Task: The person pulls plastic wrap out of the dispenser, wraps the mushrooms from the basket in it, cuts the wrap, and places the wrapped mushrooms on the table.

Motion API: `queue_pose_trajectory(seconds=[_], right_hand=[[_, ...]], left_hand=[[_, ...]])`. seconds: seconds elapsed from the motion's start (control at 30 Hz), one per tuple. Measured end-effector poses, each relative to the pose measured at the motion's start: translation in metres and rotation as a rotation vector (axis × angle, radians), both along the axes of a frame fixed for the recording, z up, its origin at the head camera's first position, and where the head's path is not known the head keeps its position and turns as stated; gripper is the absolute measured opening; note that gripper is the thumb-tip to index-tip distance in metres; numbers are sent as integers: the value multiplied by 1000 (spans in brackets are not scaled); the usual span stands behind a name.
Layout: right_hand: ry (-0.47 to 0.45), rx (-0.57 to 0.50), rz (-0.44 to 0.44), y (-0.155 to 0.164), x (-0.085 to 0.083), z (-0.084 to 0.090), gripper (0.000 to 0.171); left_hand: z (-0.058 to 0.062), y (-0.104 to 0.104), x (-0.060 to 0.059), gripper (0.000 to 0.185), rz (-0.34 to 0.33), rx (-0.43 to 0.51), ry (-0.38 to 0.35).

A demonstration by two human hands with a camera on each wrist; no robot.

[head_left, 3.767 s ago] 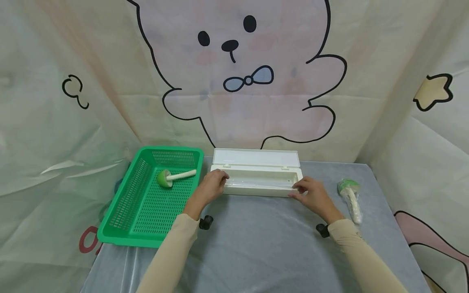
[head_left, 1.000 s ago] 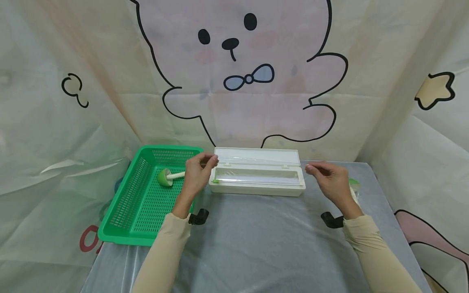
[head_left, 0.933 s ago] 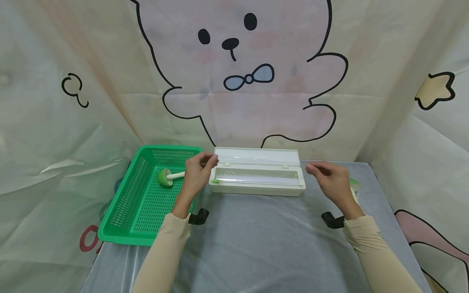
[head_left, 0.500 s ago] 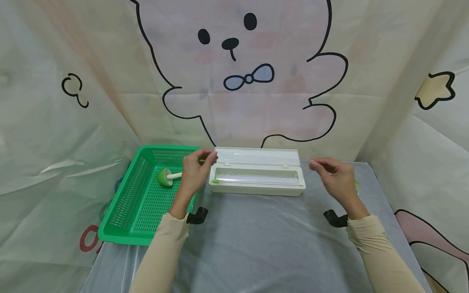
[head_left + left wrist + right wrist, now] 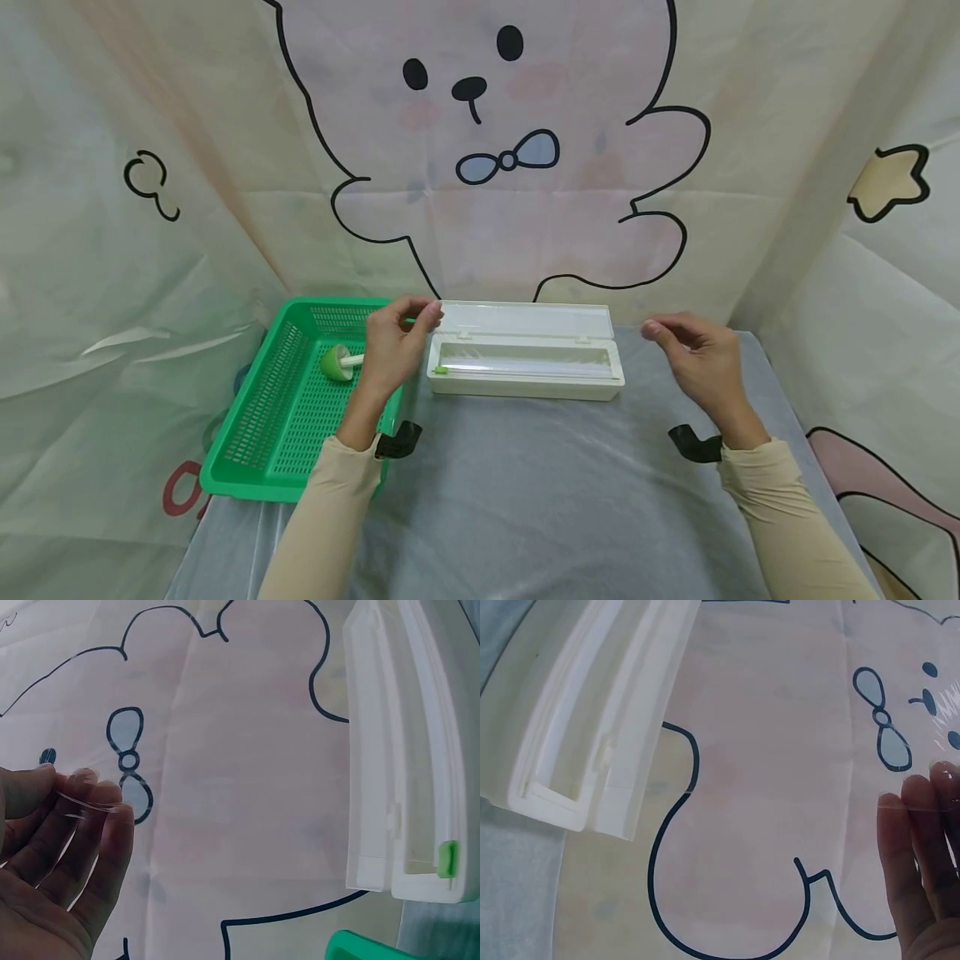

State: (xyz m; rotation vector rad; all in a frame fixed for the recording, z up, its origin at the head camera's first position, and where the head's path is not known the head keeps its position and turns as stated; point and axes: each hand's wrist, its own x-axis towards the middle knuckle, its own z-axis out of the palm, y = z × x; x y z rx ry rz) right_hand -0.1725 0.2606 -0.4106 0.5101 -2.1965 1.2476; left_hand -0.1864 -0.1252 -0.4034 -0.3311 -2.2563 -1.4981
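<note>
Both hands hover raised above the ends of the open white box (image 5: 525, 360), left hand (image 5: 393, 346) and right hand (image 5: 697, 358) each pinching 1 corner of clear film (image 5: 82, 806). The film stretched between them over the box is nearly invisible, probably taut.

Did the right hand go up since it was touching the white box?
Yes. The right hand rose off the white box and moved right, past its end.

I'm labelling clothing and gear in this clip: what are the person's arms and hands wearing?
Both arms wear long, close-fitting beige sleeves down to the wrists. The left hand and right hand are bare: no gloves, and no rings that I can make out. A small black mount sits at each wrist, left and right. No markings show.
</note>
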Motion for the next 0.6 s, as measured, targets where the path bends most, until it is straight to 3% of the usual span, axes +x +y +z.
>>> queue_pose_trajectory(seconds=[0.37,0.6], right_hand=[[-24,4,-1,0,5,14,10],[-46,-27,63,1,7,16,10]], left_hand=[[13,-2,4,18,-34,16,62],[17,-4,7,16,-65,10,59]])
